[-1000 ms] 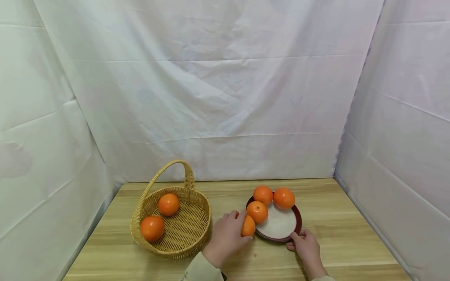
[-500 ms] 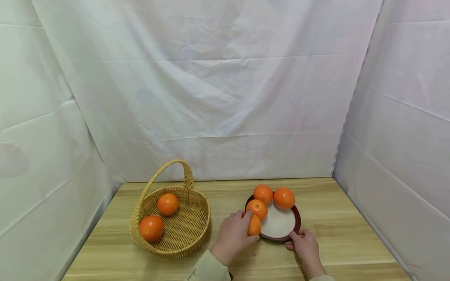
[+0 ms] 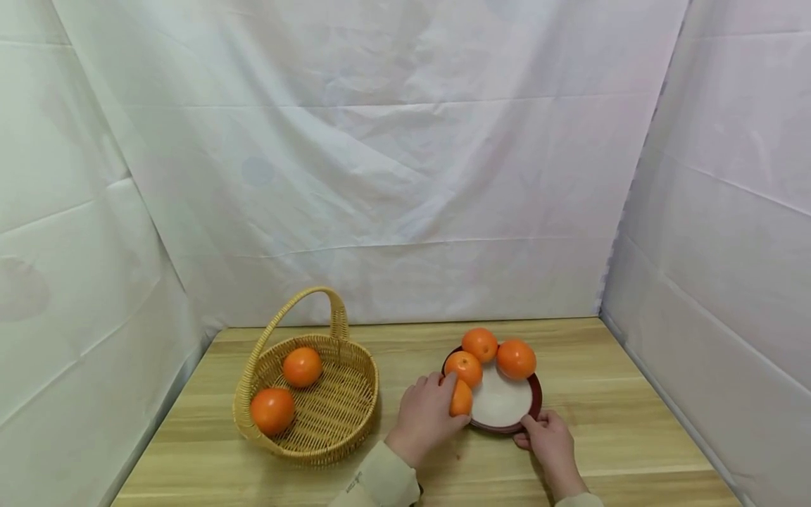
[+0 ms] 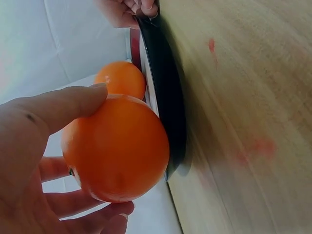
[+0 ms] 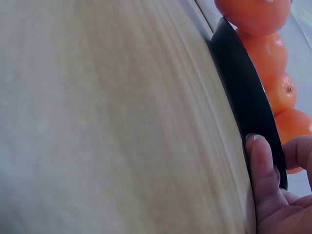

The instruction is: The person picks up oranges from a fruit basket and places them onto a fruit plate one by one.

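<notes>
My left hand (image 3: 426, 417) grips an orange (image 4: 117, 148) at the left rim of a dark-edged plate (image 3: 503, 408) with a pale middle. In the left wrist view the thumb lies over one side of the orange and the fingers curl round the other. Three more oranges sit along the plate's far and left side: one at the back (image 3: 479, 345), one at the back right (image 3: 516, 360) and one beside the held orange (image 3: 464, 369). My right hand (image 3: 550, 443) pinches the plate's near right rim, thumb on top and fingers beneath, as the right wrist view shows.
A wicker basket (image 3: 329, 451) with a tall arched handle stands at the left on the wooden table (image 3: 633, 436). Two oranges (image 3: 273, 411) lie inside it. White cloth (image 3: 393, 176) hangs behind the table and along both sides.
My left hand has carried its orange right onto the plate's left edge. The oranges on the plate have shifted slightly back and to the right. My right hand keeps its hold on the rim.
</notes>
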The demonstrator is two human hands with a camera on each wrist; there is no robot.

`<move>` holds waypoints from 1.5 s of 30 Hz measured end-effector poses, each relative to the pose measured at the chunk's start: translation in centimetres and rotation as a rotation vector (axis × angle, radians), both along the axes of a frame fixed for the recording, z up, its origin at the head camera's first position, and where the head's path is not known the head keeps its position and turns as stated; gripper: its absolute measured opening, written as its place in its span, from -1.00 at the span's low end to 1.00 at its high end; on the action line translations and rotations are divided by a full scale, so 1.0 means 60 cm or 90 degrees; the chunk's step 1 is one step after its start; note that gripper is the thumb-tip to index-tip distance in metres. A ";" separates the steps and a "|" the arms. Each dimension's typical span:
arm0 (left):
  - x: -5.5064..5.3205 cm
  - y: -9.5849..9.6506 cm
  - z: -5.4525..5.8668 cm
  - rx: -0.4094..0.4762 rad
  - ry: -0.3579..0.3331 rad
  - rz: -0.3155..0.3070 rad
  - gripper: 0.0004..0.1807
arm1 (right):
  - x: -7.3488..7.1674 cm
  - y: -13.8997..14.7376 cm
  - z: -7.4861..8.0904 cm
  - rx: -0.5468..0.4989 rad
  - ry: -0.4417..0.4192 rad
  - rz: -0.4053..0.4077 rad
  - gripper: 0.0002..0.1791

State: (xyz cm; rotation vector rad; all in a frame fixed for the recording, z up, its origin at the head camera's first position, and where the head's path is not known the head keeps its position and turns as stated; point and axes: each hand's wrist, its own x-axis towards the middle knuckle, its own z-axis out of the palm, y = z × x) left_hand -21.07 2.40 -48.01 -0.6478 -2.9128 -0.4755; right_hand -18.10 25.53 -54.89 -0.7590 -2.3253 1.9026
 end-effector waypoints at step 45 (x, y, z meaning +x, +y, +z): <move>-0.042 0.039 -0.041 0.007 0.008 0.015 -0.21 | 0.002 -0.001 -0.007 -0.002 0.038 -0.001 -0.66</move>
